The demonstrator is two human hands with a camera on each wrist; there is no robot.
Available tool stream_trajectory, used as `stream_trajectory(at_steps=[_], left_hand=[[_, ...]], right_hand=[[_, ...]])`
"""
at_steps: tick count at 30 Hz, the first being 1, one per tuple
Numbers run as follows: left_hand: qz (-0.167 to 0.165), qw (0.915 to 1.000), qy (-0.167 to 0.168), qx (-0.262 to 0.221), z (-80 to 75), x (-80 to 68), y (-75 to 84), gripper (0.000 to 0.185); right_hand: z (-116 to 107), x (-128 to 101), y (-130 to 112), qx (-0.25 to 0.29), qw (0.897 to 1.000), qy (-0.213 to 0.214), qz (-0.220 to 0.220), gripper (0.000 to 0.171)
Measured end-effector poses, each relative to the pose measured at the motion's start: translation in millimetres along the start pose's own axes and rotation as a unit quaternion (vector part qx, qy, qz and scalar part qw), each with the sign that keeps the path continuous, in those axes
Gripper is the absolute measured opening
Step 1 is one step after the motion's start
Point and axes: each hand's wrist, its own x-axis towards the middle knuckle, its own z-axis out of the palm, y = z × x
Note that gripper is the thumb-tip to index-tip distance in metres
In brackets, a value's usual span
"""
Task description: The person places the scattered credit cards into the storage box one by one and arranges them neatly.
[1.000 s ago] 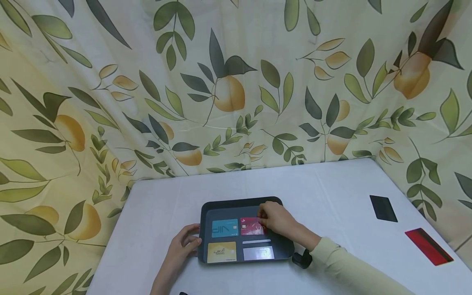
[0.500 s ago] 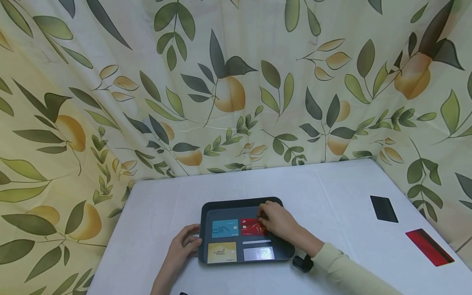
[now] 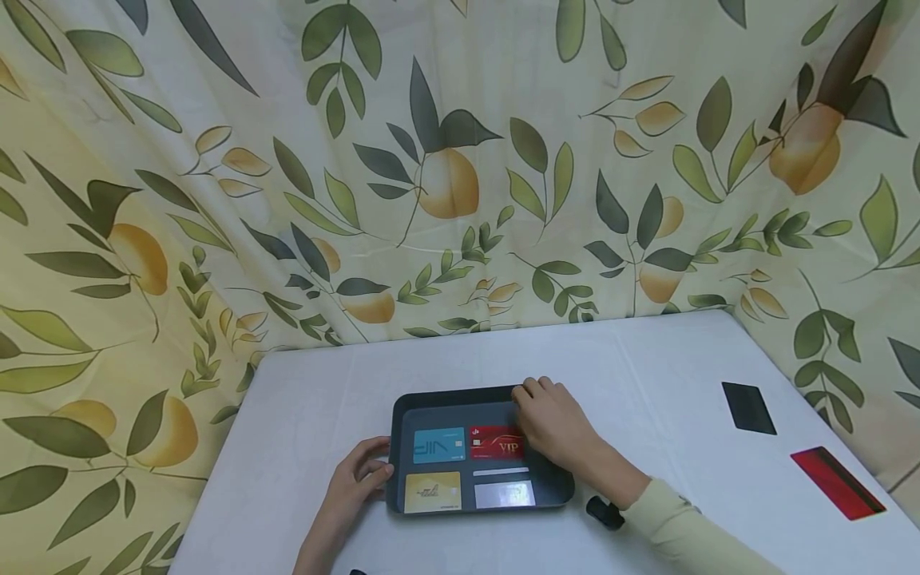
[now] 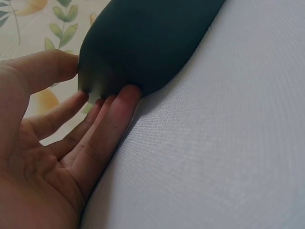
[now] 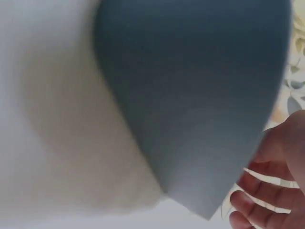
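Observation:
A dark tray (image 3: 460, 413) lies on the table with several cards in it. The left hand (image 3: 359, 471) has its fingertips against the tray's left wall; in the left wrist view, its fairly straight fingers (image 4: 112, 114) touch the tray's outer side (image 4: 143, 43). Over the tray's right side is the right hand (image 3: 553, 419), beside a red VIP card (image 3: 496, 442). Its loosely bent fingers (image 5: 259, 186) hold nothing in the right wrist view. A blue card (image 3: 439, 445), a gold card (image 3: 432, 492) and a shiny silvery card (image 3: 505, 494) lie in the tray too.
To the right on the white-covered table (image 3: 647, 351) lie a black card (image 3: 748, 407) and a red card with a dark stripe (image 3: 838, 481). A leaf-and-fruit curtain (image 3: 460, 263) hangs behind. A thin pale strip (image 3: 501, 472) shows above the silvery card.
The red VIP card has settled flat in the tray. The right hand has let go of it and moved right, uncovering the card. The left hand has stayed in place.

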Motion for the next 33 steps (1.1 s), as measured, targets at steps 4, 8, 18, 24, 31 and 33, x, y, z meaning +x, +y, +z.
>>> stream_trajectory(at_steps=[4,8,18,24,31,33], left_hand=[[-0.001,1.0000,-0.005,0.000,0.3,-0.3,0.7,0.059],[-0.002,1.0000,-0.005,0.003,0.3,-0.4,1.2,0.059],[-0.001,1.0000,-0.003,0.000,-0.7,-0.4,1.1,0.058],[-0.001,1.0000,-0.002,-0.004,-1.1,0.1,0.5,0.058],[-0.002,1.0000,0.001,0.002,-0.5,0.0,1.2,0.058],[-0.002,1.0000,0.002,0.004,-0.4,0.2,1.4,0.059]], right_hand=[[-5,-3,11,-0.030,1.000,0.003,-0.001,0.026],[-9,-7,24,-0.042,0.999,0.007,0.009,0.025],[-16,-25,68,-0.042,0.996,0.007,0.072,0.026],[-19,-40,89,-0.015,0.991,0.019,0.133,0.037],[-19,-56,106,0.009,0.980,0.013,0.198,0.054],[-19,-60,110,0.016,0.977,0.011,0.213,0.057]])
